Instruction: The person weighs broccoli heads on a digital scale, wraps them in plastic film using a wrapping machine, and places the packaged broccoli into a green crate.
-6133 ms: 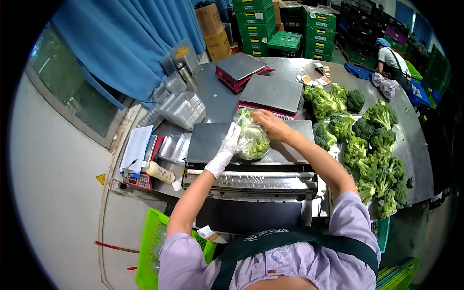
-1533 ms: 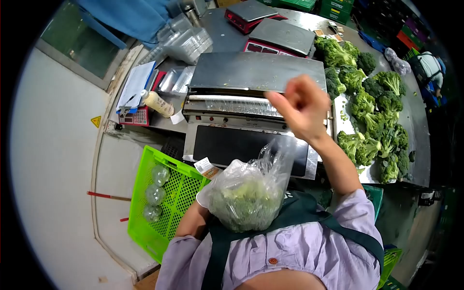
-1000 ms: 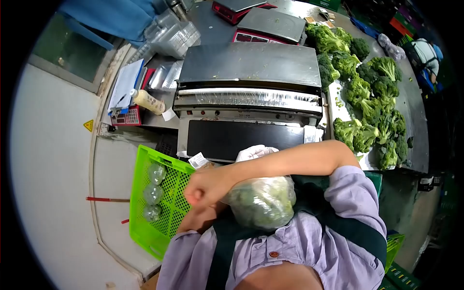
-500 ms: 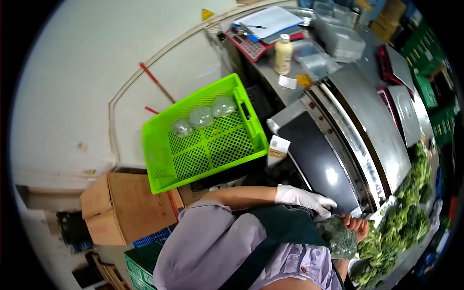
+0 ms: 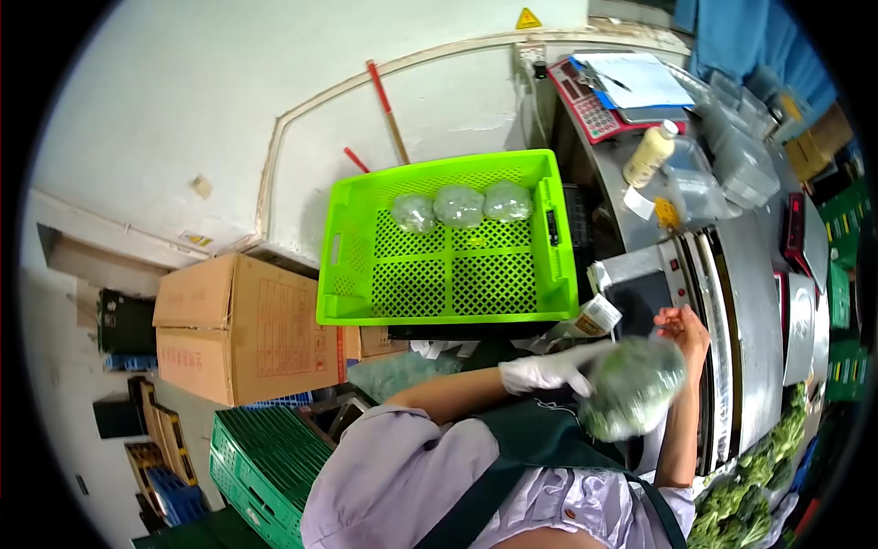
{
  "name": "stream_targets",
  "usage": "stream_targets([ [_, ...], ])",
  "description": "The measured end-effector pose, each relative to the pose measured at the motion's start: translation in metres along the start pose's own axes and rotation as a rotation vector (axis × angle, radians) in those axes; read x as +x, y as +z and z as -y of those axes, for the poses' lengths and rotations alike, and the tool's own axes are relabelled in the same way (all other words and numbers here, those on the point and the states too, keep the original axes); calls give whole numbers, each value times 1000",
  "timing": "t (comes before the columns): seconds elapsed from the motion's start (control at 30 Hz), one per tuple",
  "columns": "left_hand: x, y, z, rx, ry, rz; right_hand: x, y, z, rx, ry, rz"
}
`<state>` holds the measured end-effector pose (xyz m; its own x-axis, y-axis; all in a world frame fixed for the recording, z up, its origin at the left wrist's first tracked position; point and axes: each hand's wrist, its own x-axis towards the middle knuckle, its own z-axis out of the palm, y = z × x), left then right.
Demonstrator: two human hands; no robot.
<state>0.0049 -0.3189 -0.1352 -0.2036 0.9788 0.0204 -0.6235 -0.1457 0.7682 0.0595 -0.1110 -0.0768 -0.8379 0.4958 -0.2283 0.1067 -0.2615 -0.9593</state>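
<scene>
A steel wrapping machine is standing on the right. Just left of it, on the far side, a bright green crate is holding three film-wrapped balls in a row toward its far wall. Further left, a cardboard box is hiding its contents, and a ribbed green crate, nearer, is hiding its own too. Clear plastic tubs are nesting at the far right.

A film-wrapped green bundle is sitting between the hands, near the machine. The gloved left hand is cupping it, part-open, with most fingers hidden. The bare right hand is curling its fingers at the bundle's far edge; whether it is gripping, I cannot tell. The step in hand seems to be handling the wrapped bundle; the next move probably calls for supporting its rounded underside while sparing the film.
</scene>
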Motion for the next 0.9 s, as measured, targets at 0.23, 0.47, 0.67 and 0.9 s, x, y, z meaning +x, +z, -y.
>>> stream_targets([
  [0.23,-162,-179,-49,89,479,-1075,6,30,-27,-288,42,172],
  [0.47,-284,-326,-83,334,690,-1845,-18,48,-60,-417,265,253],
  [0.67,-279,-393,-71,806,402,-2208,-30,61,-65,-493,396,298],
  [0.9,-283,-394,-72,529,585,-2078,-45,72,-70,-492,448,288],
])
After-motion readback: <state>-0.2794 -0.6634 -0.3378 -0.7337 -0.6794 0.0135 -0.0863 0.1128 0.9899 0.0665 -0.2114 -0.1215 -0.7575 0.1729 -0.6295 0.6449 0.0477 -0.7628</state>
